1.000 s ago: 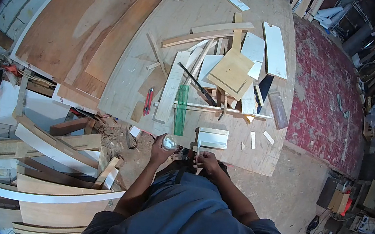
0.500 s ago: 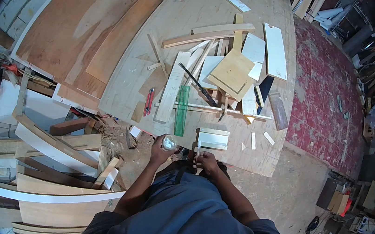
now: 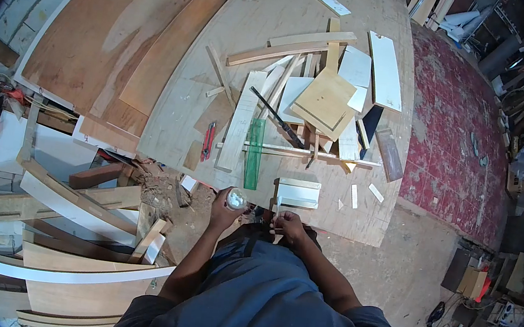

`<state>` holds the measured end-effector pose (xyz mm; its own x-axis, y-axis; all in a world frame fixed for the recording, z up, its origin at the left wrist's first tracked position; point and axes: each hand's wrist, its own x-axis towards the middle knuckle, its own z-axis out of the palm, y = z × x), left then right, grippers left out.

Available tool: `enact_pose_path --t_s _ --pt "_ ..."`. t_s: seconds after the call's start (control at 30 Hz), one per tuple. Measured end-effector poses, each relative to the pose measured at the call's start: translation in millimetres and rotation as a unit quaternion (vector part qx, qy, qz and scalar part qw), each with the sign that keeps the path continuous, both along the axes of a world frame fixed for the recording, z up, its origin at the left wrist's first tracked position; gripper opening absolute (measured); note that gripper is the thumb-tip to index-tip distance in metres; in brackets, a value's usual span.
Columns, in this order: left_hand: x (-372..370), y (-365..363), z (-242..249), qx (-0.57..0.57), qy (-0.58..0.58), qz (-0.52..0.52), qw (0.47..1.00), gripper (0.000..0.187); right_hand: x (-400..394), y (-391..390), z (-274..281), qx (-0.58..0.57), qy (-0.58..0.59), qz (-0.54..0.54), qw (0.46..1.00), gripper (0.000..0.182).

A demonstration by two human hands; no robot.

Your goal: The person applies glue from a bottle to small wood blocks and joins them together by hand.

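My left hand (image 3: 221, 213) is closed around a small clear jar (image 3: 237, 198) with whitish stuff inside, held just off the table's near edge. Pinched in the fingers of my right hand (image 3: 291, 225) is a thin pale stick (image 3: 279, 203), pointing up towards the table. Its kind is too small to make out. Close beyond that hand lies a small white-faced wooden piece (image 3: 298, 193) with pale strips along its edges. A green ruler (image 3: 254, 155) and a red utility knife (image 3: 208, 141) lie farther left on the table.
The plywood table (image 3: 353, 220) carries a pile of offcuts, a square wooden panel (image 3: 324, 103), a long black tool (image 3: 277, 118) and a clear block (image 3: 389, 154). Large brown sheets (image 3: 101, 33) lean at left. Curved boards (image 3: 79, 210) crowd the floor on my left.
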<state>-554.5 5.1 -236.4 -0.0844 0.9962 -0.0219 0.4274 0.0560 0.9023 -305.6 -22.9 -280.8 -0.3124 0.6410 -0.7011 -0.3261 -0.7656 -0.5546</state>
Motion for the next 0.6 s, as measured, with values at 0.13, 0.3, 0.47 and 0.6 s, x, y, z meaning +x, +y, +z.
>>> enact_pose_path --t_s 0.13,0.3,0.47,0.6 --pt "0 0 1 -0.004 -0.003 0.002 1.000 0.065 0 2 22 0.010 0.005 0.007 1.000 0.006" --pt "3 0 6 0.003 -0.007 -0.002 1.000 0.065 2 -4 6 0.084 0.014 0.102 0.991 0.009" --pt "2 -1 4 -0.002 -0.006 0.004 1.000 0.065 -1 -3 25 0.056 0.028 0.113 0.992 0.013" --pt "2 -1 4 -0.004 -0.003 0.003 1.000 0.065 0 1 30 -0.008 0.045 0.046 0.998 0.012"
